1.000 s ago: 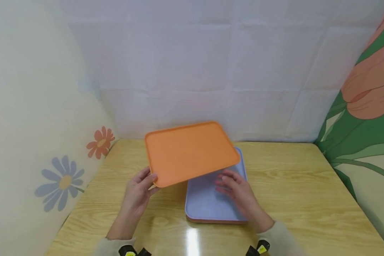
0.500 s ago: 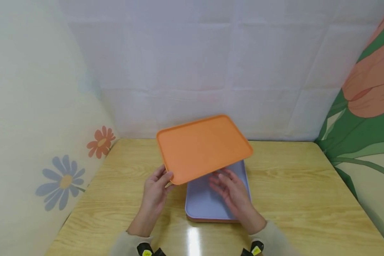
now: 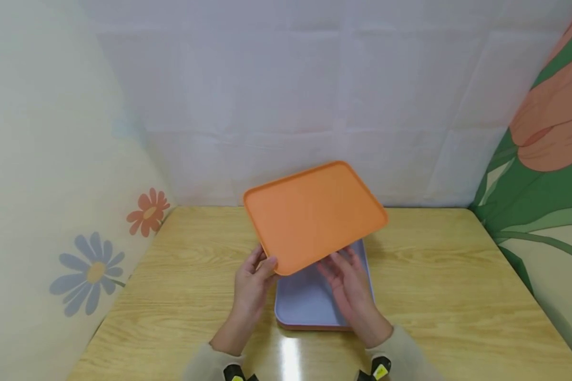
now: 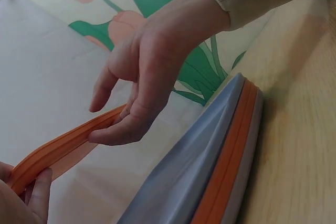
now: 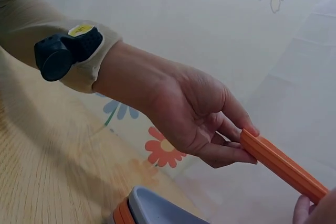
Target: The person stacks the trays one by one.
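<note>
An orange rectangular tray (image 3: 314, 217) is held tilted above the table. My left hand (image 3: 251, 288) pinches its near left corner, thumb on the upper side and fingers beneath, as the right wrist view confirms. At the tray's near edge, my right hand (image 3: 352, 291) has its fingertips under the rim. Its thumb (image 4: 102, 93) stands away from the tray in the left wrist view. Below lies a stack topped by a pale blue-violet tray (image 3: 307, 304), partly hidden by the orange one. Orange trays (image 4: 223, 166) and a greyish bottom tray (image 4: 247, 156) show under it.
The stack rests on a wooden table (image 3: 457, 286). A white cloth (image 3: 267, 95) hangs behind the table's far edge. Painted walls flank both sides, with daisies (image 3: 95, 272) at left and tulips (image 3: 548, 121) at right.
My left hand has carried the orange tray to the right and slightly farther up over the stack. My right hand has come to the tray's near edge, fingers under it.
</note>
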`<state>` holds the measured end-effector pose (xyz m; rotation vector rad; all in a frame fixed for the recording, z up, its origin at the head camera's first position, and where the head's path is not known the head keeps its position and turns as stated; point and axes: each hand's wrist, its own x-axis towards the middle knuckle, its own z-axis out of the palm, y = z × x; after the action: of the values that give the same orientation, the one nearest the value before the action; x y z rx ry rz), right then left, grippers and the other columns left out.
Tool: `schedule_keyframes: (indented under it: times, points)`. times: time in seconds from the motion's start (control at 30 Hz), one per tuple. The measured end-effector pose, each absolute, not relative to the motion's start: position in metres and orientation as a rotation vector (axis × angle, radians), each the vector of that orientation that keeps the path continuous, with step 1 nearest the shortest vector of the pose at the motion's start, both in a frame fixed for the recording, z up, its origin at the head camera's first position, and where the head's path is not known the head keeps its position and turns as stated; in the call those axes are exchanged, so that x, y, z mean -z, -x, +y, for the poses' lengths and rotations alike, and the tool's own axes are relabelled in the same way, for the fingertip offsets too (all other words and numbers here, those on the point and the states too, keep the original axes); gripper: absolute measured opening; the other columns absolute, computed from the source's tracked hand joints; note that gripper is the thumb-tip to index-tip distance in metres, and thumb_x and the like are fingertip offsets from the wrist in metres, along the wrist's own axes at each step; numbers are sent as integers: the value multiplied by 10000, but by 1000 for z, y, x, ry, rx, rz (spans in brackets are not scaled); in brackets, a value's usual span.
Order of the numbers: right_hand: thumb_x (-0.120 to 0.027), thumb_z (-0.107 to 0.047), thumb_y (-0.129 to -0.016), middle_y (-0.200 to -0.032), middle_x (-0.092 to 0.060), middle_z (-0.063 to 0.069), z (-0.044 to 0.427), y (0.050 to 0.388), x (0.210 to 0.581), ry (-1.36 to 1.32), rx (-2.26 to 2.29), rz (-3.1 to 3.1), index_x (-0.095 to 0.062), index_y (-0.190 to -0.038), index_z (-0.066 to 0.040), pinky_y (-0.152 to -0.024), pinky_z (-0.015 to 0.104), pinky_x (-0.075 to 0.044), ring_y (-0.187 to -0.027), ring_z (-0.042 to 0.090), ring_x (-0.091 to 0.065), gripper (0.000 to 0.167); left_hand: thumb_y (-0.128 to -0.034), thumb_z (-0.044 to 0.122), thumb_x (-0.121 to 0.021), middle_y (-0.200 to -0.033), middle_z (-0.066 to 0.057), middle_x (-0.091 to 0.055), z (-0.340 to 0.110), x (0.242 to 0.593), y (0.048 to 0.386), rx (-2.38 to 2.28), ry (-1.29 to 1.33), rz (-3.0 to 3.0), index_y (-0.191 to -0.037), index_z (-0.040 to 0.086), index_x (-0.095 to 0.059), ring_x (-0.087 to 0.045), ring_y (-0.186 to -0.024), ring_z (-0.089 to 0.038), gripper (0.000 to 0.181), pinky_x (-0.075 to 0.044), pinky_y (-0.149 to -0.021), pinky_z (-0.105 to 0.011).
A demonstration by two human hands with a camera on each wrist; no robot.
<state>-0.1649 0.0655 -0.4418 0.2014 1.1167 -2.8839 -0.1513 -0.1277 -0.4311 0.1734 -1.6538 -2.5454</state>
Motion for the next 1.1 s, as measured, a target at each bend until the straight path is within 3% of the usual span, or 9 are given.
schedule_keyframes:
  times: [0.13, 0.37, 0.57, 0.7, 0.9, 1.1]
  points:
    - [-546, -6, -1003, -1115, -575, 7, 65, 167, 439, -269, 2903, 1135, -419, -1316, -112, -891, 341, -575, -989, 165, -628, 355, -969, -57, -554, -1086, -11, -558, -119, 437, 150, 2547, -147, -1619, -1508, -81, -370, -652, -920, -72, 570, -582, -782, -239]
    - [-528, 32, -987, -1026, -560, 2, 68, 173, 437, -322, 2939, 1188, -439, -1271, -100, -810, 330, -584, -906, 155, -619, 325, -948, -66, -597, -1064, 4, -601, -108, 445, 147, 2512, -131, -1642, -1491, -64, -406, -661, -893, -70, 576, -589, -788, -259]
    - [-519, 48, -966, -1035, -558, -7, 76, 178, 440, -371, 2927, 1277, -443, -1362, -75, -771, 316, -582, -869, 141, -615, 421, -908, -79, -647, -1061, -36, -579, -104, 448, 144, 2488, -107, -1726, -1427, -101, -400, -629, -907, -106, 576, -592, -799, -265]
    - [-507, 57, -957, -954, -577, -33, 85, 181, 442, -387, 2898, 1352, -441, -1386, -40, -707, 296, -582, -806, 126, -618, 445, -888, -90, -674, -1097, -76, -559, -102, 450, 143, 2531, -57, -1786, -1355, -78, -384, -617, -925, -127, 550, -599, -802, -299]
    - [-496, 34, -958, -893, -627, -60, 108, 185, 441, -367, 2795, 1465, -405, -1442, 9, -636, 259, -569, -750, 104, -644, 493, -982, 96, -635, -1163, -124, -548, -116, 445, 146, 2543, -18, -1921, -1352, -48, -381, -640, -995, -187, 472, -603, -854, -441]
    - [-460, 37, -974, -917, -698, -95, 140, 188, 439, -236, 2617, 1582, -358, -1499, 37, -644, 227, -564, -774, 74, -668, 534, -1012, 240, -608, -1175, -122, -551, -147, 440, 161, 2441, -101, -2089, -1341, -3, -443, -622, -1006, -225, 442, -595, -881, -458]
